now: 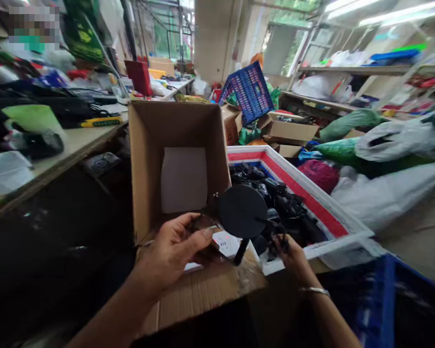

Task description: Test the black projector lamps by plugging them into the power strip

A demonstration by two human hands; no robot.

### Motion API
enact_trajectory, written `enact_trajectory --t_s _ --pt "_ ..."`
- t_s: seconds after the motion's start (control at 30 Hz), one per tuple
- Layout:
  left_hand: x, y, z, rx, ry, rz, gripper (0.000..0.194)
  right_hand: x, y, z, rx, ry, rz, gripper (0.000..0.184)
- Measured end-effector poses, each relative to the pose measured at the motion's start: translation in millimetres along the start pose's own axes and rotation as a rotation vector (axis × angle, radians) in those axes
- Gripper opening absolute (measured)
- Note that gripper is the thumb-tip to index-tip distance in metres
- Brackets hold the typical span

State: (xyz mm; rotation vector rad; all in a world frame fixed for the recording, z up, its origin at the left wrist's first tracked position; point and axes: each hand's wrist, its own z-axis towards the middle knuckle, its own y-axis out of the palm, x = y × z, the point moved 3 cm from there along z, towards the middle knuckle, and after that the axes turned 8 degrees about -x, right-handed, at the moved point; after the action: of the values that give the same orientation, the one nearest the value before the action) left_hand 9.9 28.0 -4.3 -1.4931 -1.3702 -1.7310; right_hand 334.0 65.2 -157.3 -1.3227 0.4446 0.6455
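A black device with a round, flat disc face and a short black peg below it is held up in front of a cardboard box. My left hand is closed on its left side, thumb on top. My right hand, wearing a bracelet, is closed on a dark, cable-like bundle to the right of the disc; blur hides whether the two are joined. Below the disc lies a white piece with dark slots, resembling a power socket. The box stands open towards me, with a pale sheet inside.
To the right, a white foam box with a red band holds many black wrapped items. A cluttered worktable runs along the left. A blue crate leans behind, bags pile up at right, and another blue crate sits low right.
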Motion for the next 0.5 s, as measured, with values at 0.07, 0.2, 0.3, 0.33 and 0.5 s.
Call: enact_trajectory --t_s 0.07,0.2,0.3,0.33,0.5 --pt "13.2 -13.2 -12.2 0.094 0.012 -0.029 0.021 -13.3 -7.0 9.2 -0.017 -0.017 0.006 0.025" --pt "30.0 -39.8 -42.8 0.297 -0.002 -0.024 0.022 -43.8 -16.5 33.0 -0.058 -0.059 0.016 0.021" --pt "31.6 -60.2 -68.1 0.412 -0.015 -0.013 0.016 -71.8 -20.6 49.8 -0.073 -0.093 0.024 0.02" --pt "30.2 -66.5 -75.7 0.426 -0.022 -0.032 0.012 -82.2 -19.4 53.6 -0.097 -0.106 0.044 0.022" --pt "17.6 -91.1 -102.5 0.518 -0.058 -0.123 0.013 -129.3 28.0 53.2 -0.416 -0.171 0.252 0.025"
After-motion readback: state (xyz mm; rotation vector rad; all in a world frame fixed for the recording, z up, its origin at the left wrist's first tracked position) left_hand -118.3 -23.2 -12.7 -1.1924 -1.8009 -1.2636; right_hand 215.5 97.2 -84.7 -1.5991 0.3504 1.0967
